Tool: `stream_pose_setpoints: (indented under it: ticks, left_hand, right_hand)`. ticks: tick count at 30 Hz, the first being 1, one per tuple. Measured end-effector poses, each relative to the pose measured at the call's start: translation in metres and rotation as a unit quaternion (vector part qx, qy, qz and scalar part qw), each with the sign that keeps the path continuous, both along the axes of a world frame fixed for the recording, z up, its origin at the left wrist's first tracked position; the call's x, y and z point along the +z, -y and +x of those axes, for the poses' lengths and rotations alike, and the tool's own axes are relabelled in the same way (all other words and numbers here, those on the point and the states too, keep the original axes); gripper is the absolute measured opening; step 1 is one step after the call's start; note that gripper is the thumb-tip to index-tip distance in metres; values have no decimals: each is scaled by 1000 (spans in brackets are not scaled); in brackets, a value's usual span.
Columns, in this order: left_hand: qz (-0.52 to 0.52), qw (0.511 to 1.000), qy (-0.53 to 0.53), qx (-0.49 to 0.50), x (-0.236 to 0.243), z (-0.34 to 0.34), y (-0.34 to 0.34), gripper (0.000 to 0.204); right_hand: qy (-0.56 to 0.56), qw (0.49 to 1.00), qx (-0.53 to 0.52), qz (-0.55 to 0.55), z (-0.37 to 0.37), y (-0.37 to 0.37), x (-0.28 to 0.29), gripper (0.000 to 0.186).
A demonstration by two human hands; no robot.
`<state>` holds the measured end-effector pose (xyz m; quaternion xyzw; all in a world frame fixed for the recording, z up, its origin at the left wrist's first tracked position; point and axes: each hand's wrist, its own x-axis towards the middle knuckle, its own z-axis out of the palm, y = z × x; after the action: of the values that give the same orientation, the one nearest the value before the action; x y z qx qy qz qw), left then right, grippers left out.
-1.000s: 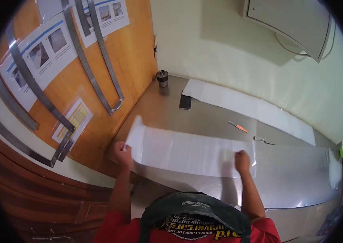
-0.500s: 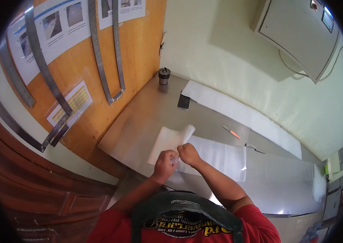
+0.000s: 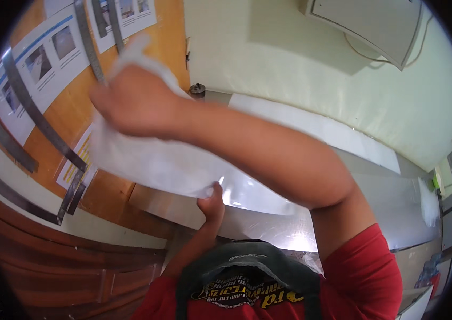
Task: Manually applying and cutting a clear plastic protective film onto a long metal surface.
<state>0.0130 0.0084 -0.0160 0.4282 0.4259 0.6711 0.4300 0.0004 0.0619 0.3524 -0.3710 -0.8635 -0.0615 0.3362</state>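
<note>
Clear plastic sheet (image 3: pixel 172 165) in both hands, lifted

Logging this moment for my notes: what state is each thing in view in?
Clear plastic sheet: lifted off the table, bunched, held at both ends.
Right hand: raised, grip closed on the sheet's upper end.
Left hand: grip on the sheet's lower edge.
Steel table: a long white sheet lies flat on it.
</note>
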Motion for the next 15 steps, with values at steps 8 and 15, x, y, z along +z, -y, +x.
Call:
stream_pose_setpoints:
  ticks: [8,15]
  left_hand:
    - [16,956,-247,158,-70,-79,-82,19]
    - [148,875,-438,140,-89,-177,-109,22]
  right_hand:
    - [-433,804,361,-191,199,60,149,29]
    - [-603,729,250,-206,468,111,-30,18]
